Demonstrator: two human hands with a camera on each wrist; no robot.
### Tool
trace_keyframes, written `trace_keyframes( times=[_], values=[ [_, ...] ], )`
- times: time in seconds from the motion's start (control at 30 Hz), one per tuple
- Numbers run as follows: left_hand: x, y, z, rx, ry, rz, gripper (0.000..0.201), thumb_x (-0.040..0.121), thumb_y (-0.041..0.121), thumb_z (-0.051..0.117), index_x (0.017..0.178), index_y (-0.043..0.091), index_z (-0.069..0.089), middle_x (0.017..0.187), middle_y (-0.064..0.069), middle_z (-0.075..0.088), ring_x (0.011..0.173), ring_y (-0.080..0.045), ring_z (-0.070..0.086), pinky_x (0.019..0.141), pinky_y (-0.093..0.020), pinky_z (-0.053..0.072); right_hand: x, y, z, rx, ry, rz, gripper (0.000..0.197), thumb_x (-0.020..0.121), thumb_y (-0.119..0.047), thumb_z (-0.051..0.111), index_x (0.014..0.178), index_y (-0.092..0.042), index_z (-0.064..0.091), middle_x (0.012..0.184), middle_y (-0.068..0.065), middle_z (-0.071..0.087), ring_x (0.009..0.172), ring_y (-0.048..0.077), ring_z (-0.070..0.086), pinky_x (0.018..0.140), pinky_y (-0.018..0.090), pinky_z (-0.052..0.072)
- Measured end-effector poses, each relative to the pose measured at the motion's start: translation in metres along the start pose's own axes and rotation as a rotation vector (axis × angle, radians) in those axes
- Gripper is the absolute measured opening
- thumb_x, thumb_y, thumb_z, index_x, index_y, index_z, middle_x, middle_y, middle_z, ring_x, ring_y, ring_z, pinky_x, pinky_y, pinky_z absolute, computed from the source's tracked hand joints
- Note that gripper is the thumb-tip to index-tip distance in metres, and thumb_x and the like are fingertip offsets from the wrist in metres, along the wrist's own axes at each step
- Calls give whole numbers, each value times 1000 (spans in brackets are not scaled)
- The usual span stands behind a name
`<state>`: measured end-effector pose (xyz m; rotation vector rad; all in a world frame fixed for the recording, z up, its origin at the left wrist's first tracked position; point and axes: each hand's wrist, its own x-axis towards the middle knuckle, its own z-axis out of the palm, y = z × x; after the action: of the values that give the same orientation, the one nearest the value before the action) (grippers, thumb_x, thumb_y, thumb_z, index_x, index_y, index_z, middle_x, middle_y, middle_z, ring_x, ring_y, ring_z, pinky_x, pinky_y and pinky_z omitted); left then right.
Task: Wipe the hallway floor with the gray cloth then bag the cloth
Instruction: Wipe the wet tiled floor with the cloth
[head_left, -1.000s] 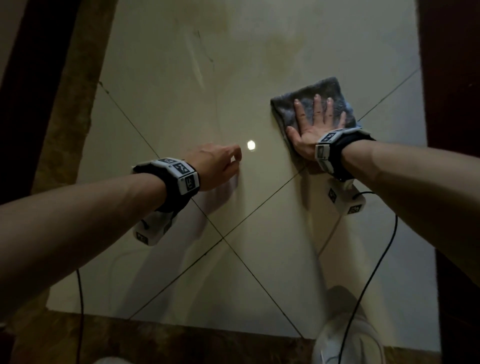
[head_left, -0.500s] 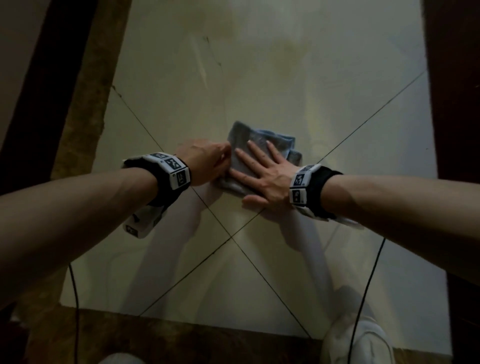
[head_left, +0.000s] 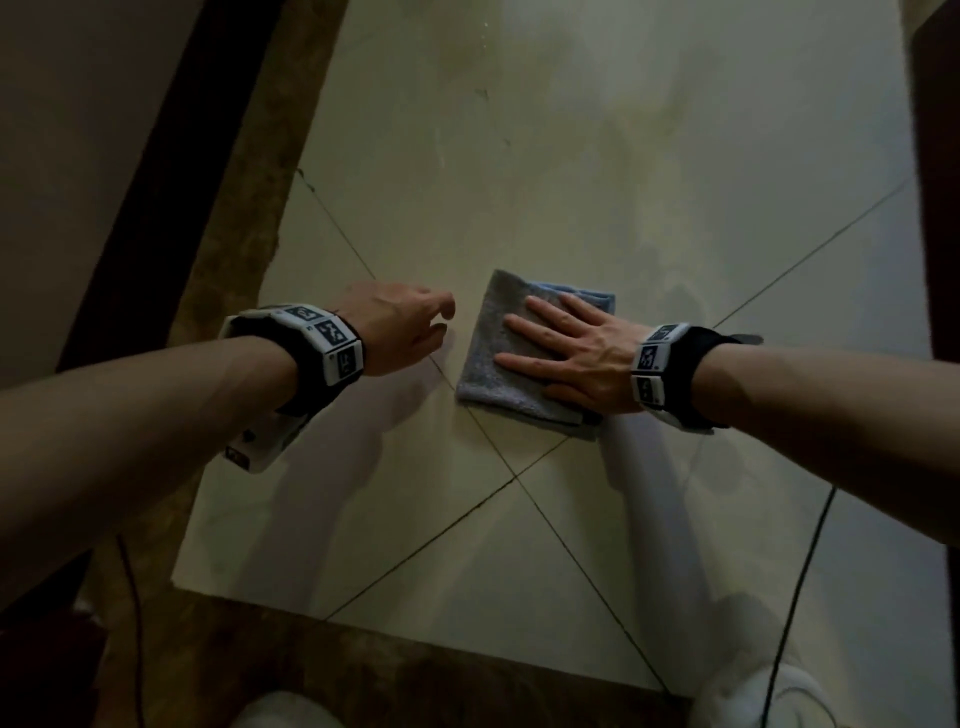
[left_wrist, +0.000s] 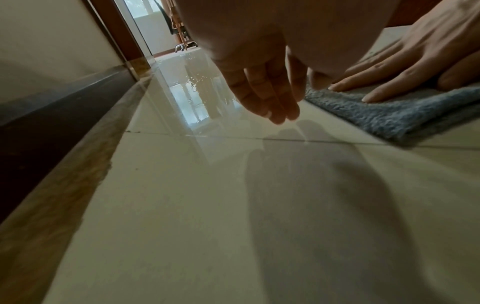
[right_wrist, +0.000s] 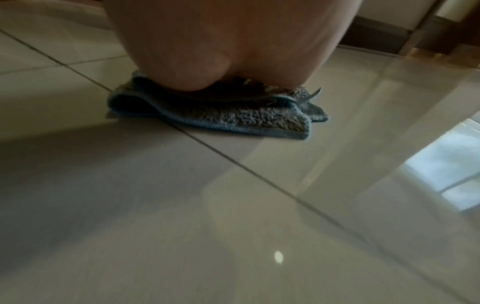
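On the left, the left hand (head_left: 400, 327) hovers just above the floor (head_left: 467, 519) with fingers loosely extended, holding nothing, just beside the gray cloth (head_left: 488, 358). Right of it, the right hand (head_left: 576, 348) lies flat with fingers spread, pressing the folded cloth onto the pale tiles near where the grout lines cross. Wiping looks underway; no bag shows, so bagging remains undone.
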<state>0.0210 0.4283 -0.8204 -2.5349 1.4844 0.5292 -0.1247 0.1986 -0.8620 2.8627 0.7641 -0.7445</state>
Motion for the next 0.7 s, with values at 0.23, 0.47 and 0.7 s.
trace_keyframes(
  times=[0.23,0.47,0.7],
  values=[
    [-24,-44,19,-35,79,20,24,99,39,39,107,23,55,92,-6,66,75,-31,62,59,-34,49,65,-40,-22,-40,38,-199,63,98,-60,12,152,-43,-17,165,6,-14,150,37,-11,120,59,2],
    [-32,-93,34,-94,227,-161,36,93,43,37,106,14,56,99,-12,58,83,-37,58,60,-38,46,128,-55,-53,44,75,-88,70,87,-62,-9,154,-45,-7,165,4,-9,151,34,-9,120,58,2],
    [-36,-134,41,-81,255,-407,36,91,33,52,120,11,50,116,-16,51,104,-35,51,71,-47,49,200,-63,-87,66,113,18,59,101,-58,15,155,-45,-6,165,1,-11,151,32,-10,120,57,-2]
  ],
)
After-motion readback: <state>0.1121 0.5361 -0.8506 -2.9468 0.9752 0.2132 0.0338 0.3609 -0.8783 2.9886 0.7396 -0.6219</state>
